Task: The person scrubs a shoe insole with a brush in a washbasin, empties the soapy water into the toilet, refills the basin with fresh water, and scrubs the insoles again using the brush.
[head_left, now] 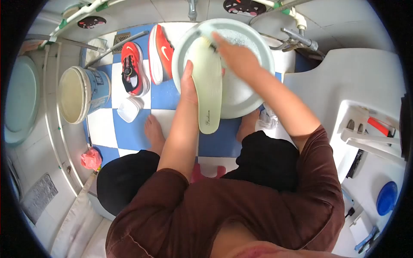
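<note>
A pale yellow-green shoe insole with small dark lettering near its lower end is held up by my left hand. My left thumb lies along its edge, and the other fingers are mostly behind it. My right hand is closed at the insole's upper end on a small brush; dark bristles show against the insole, and the rest is blurred or covered. Beneath both hands stands a pale round basin with suds on its water.
Two red sneakers stand left of the basin on blue and white tiles. Nearby are a white plastic tub and a bucket. A white cloth lies by my right foot. Taps and a white counter are on the right.
</note>
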`<state>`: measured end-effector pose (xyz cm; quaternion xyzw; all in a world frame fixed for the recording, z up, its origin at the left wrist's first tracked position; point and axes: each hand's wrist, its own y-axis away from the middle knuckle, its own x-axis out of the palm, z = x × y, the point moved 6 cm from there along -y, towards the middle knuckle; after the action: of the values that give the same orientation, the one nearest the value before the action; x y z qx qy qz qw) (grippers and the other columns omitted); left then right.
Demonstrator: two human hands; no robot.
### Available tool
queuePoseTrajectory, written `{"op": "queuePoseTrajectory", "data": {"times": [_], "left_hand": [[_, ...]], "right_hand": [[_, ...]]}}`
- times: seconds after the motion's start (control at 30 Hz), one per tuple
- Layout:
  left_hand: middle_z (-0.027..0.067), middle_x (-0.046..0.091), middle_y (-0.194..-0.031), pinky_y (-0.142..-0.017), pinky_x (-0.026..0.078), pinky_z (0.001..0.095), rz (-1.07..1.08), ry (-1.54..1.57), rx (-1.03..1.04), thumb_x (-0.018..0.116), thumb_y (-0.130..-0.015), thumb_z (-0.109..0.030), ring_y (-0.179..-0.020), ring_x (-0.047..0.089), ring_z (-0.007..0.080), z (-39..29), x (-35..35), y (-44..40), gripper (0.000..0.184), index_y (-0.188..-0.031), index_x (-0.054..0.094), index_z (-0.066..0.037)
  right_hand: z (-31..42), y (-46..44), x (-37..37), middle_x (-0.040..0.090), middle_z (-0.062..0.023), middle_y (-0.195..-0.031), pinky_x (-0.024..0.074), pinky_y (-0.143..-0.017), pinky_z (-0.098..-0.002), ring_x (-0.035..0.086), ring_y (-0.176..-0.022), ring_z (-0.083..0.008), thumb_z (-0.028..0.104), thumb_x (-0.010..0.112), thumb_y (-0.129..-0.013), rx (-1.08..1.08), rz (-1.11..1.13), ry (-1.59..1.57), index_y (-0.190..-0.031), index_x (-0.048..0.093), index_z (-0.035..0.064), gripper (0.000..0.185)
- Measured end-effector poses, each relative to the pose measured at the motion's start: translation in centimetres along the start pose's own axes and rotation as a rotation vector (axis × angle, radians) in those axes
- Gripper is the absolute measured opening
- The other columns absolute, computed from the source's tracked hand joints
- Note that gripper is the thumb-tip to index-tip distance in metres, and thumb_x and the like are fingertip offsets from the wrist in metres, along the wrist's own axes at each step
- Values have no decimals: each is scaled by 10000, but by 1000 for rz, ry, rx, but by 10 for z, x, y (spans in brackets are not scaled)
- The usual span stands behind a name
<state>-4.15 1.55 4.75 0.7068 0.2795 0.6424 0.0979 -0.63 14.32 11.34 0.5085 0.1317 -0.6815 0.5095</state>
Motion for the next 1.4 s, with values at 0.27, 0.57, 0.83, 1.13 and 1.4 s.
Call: {"op": "queuePoseTrajectory", "data": {"times": [0.27,0.57,0.83,1.13,1.4], "left_hand": [[128,526,-1267,-903,461,482,89,15,202,188,-935,-592,-1117,531,298,-26,18,9,701,-1351,423,-78],[144,506,-1280,-916,454,434,-59,-180,135,237,-920,-641,-1123,518,301,1,-10,-6,727,-1375,391,-95],[123,558,-1201,-847,484,412,-133,-582,118,406,-876,-654,-1038,576,290,16,-4,1,729,-1378,391,-126],[122,552,-1160,-825,478,376,-249,-568,186,556,-913,-407,-991,570,236,12,-24,-2,581,-1324,410,-24],[89,528,-1217,-880,453,390,-184,-746,220,550,-931,-339,-1089,520,218,13,-9,-5,561,-1369,365,-42]], "right_hand": [[-21,29,-15,632,-211,-1008,475,-811,-439,613,-896,-390,274,437,-952,-275,-303,-267,-1433,303,308,500],[20,24,-2,631,-216,-909,498,-728,-461,643,-810,-333,254,451,-930,-40,52,79,-1423,333,257,507],[6,15,-6,636,-175,-1070,520,-766,-438,657,-900,-314,238,464,-910,108,179,-50,-1440,293,270,557],[11,30,27,652,-192,-887,503,-664,-442,654,-762,-340,250,390,-956,-92,83,-66,-1417,329,253,466],[15,27,1,650,-172,-837,488,-663,-460,642,-758,-358,293,367,-965,-67,89,12,-1408,348,248,445]]}}
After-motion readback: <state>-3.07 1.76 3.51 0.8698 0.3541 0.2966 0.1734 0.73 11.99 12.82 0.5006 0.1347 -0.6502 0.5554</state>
